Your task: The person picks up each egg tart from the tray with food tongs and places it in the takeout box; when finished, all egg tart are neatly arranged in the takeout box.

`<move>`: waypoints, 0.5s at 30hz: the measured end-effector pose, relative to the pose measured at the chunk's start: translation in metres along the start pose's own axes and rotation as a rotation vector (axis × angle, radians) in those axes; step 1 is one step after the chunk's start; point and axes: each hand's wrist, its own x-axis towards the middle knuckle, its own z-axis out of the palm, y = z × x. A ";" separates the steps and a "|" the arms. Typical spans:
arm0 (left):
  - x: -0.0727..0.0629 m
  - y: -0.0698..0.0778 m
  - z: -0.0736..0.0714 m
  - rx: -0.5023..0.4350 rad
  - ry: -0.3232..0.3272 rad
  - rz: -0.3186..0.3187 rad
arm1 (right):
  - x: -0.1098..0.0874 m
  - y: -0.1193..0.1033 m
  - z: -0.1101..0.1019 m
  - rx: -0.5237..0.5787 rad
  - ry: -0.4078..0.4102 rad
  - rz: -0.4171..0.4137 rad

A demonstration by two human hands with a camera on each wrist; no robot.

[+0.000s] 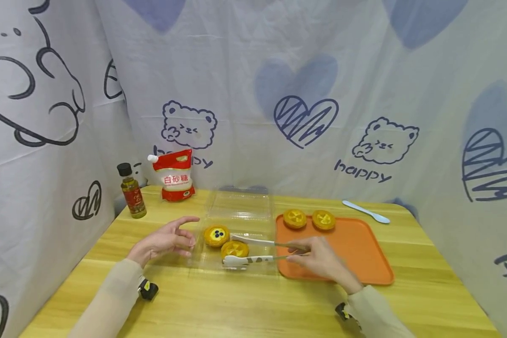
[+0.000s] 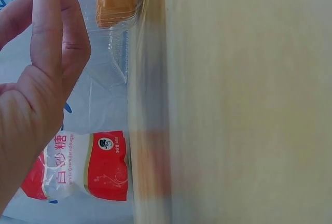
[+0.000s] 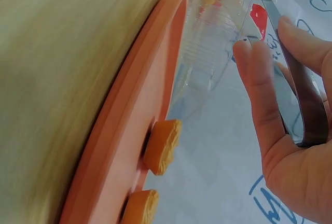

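My right hand point(image 1: 321, 257) grips a pair of metal tongs point(image 1: 259, 259) with pale, patterned tips. The tips lie on either side of a yellow-topped egg tart point(image 1: 235, 249) inside a clear plastic clamshell box point(image 1: 262, 270) with its lid raised. Whether they squeeze the tart I cannot tell. Just behind it sits a tart topped with blueberries point(image 1: 216, 235). At the box's left side, my left hand point(image 1: 166, 240) holds nothing, its fingers loosely bent. In the right wrist view the tongs' bent end point(image 3: 311, 128) shows within the hand.
On the right lies an orange tray point(image 1: 342, 253) with two more tarts point(image 1: 295, 218) at its back edge. Behind the tray is a pale blue plastic spoon point(image 1: 365, 211). A sugar bag point(image 1: 175, 177) and an oil bottle point(image 1: 133, 195) stand at the back left, before a printed curtain.
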 end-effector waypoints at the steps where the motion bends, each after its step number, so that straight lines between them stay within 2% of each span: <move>1: 0.001 0.000 0.000 0.002 0.000 0.002 | 0.001 -0.001 0.001 -0.010 -0.002 -0.001; 5: 0.001 -0.001 0.000 0.001 -0.003 0.004 | 0.004 -0.003 0.005 -0.031 -0.024 -0.003; 15: 0.002 0.000 0.001 0.002 0.005 0.009 | 0.009 0.001 0.007 0.016 -0.036 -0.011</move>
